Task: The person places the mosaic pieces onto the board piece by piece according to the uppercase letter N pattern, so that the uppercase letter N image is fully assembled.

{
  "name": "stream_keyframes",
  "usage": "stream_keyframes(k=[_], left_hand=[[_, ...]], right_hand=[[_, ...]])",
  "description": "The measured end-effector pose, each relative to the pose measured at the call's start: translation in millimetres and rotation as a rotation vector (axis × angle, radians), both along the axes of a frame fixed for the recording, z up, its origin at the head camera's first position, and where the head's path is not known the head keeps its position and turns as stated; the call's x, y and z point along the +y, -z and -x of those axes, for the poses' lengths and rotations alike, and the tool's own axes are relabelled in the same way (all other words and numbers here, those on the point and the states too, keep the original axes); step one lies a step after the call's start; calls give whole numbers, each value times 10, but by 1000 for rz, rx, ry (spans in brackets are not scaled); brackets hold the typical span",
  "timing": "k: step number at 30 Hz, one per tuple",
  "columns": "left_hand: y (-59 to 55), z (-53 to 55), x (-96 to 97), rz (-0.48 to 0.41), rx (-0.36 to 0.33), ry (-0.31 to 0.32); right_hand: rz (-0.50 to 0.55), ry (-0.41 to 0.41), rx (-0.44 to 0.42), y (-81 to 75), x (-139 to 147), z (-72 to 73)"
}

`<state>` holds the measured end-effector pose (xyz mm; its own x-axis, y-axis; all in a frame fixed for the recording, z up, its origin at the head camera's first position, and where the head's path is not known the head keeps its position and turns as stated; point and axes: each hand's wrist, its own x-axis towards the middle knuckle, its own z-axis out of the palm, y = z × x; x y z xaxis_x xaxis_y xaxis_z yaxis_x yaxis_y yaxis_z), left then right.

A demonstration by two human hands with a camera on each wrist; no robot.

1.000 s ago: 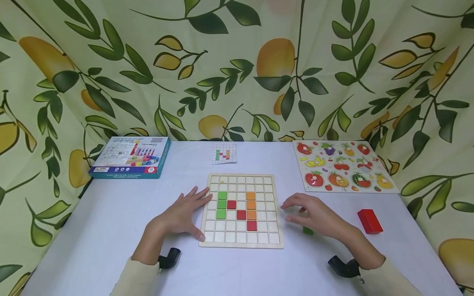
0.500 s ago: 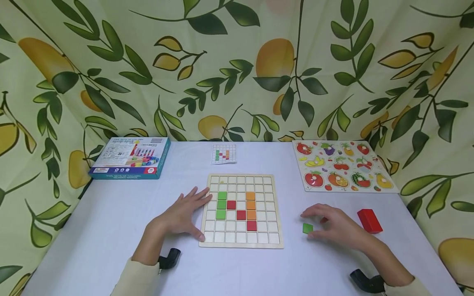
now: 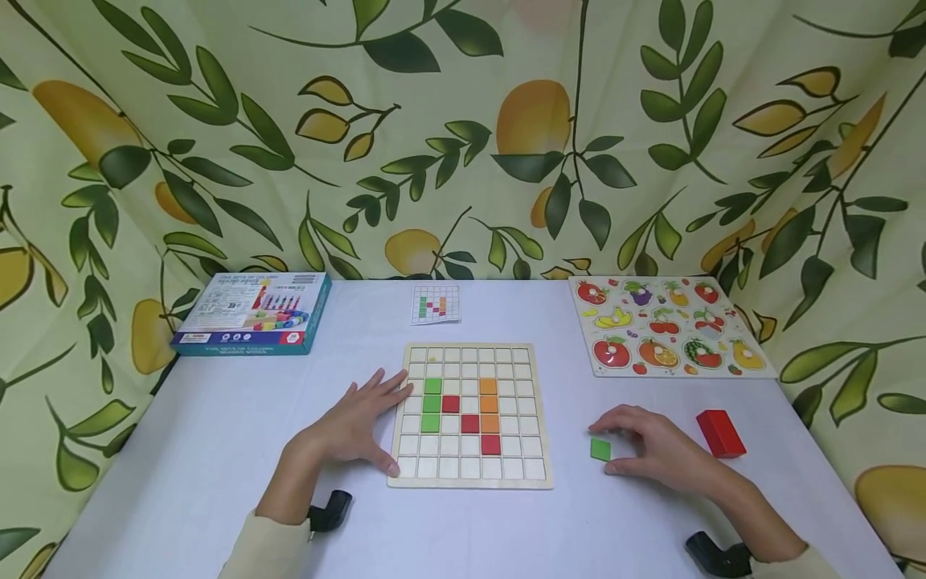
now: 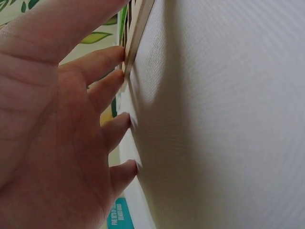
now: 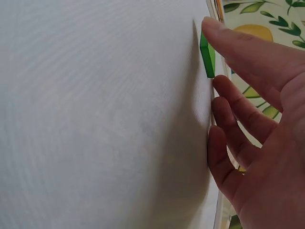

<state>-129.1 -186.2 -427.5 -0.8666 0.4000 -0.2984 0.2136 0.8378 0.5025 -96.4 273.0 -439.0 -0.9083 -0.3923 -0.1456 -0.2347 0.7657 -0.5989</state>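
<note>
A wooden grid board lies mid-table, with green tiles, red tiles and orange tiles in some of its squares. My left hand is spread along the board's left edge, fingertips at the frame and thumb by the lower left corner. To the right of the board, a loose green tile lies on the cloth. My right hand is beside it, thumb near its lower corner and index finger just beyond it, with a gap between them. In the right wrist view the thumb overlaps the green tile.
A printed pattern card lies behind the board. At the back left is a boxed toy set, at the back right a fruit puzzle board. A red block sits right of my right hand. A patterned curtain hangs behind the table.
My right hand has moved rightward from near the board's edge to the loose green tile, which was mostly hidden beneath it before. My left hand has kept its place.
</note>
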Motion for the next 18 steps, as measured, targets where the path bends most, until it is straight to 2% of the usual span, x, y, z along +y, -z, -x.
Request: stream_keyframes(k=[18], left_hand=[[15,-8,5,-3,3,0]], right_hand=[[-45,7,-23,-7,-22,26]])
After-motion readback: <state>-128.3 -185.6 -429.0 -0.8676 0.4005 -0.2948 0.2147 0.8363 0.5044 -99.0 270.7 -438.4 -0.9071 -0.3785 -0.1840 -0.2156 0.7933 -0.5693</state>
